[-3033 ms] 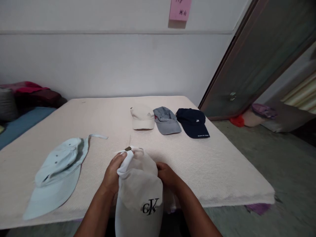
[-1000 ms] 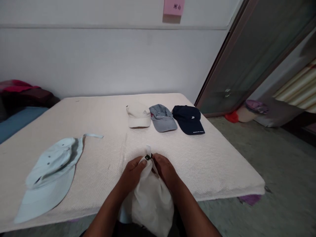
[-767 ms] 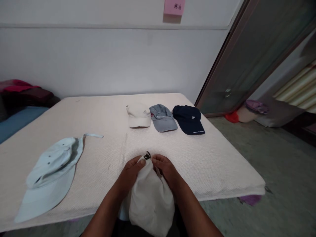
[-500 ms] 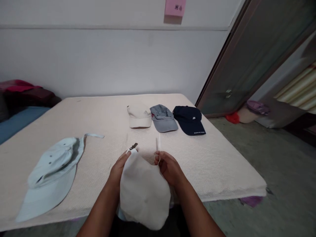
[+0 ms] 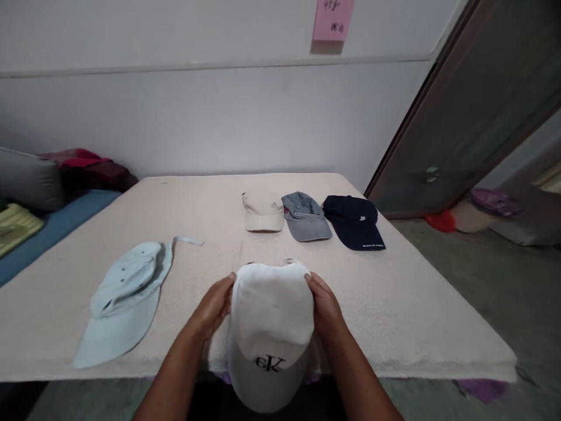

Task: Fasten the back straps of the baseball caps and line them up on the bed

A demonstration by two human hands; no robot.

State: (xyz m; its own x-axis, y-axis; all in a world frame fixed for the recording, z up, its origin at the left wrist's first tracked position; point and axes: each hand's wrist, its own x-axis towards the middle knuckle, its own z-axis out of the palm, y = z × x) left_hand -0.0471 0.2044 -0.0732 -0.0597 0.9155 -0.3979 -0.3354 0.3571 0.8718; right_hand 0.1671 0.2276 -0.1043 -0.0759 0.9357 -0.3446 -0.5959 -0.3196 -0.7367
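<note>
A white baseball cap [image 5: 274,310] with dark letters on its front is held at the near edge of the bed, its brim toward me. My left hand [image 5: 218,301] grips its left side, and my right hand [image 5: 326,304] has hold of the right side. Both thumbs press on the crown's upper edge; the other fingers are mostly hidden. To the left lies a pale blue cap [image 5: 127,298] with its strap loose. Farther back stand a cream cap [image 5: 263,211], a grey cap [image 5: 304,216] and a navy cap [image 5: 355,221] in a row.
The caps lie on a bed with a cream cover [image 5: 421,327]. A white wall [image 5: 219,123] rises behind it, with a pink note [image 5: 333,20] on it. Folded cloth [image 5: 87,166] and a grey cushion [image 5: 28,178] are at the left, a dark sliding door [image 5: 460,117] at the right.
The white cap has turned so that its lettered front and brim show. My right hand has let go of the strap and now grips the cap's side. The view has shifted left.
</note>
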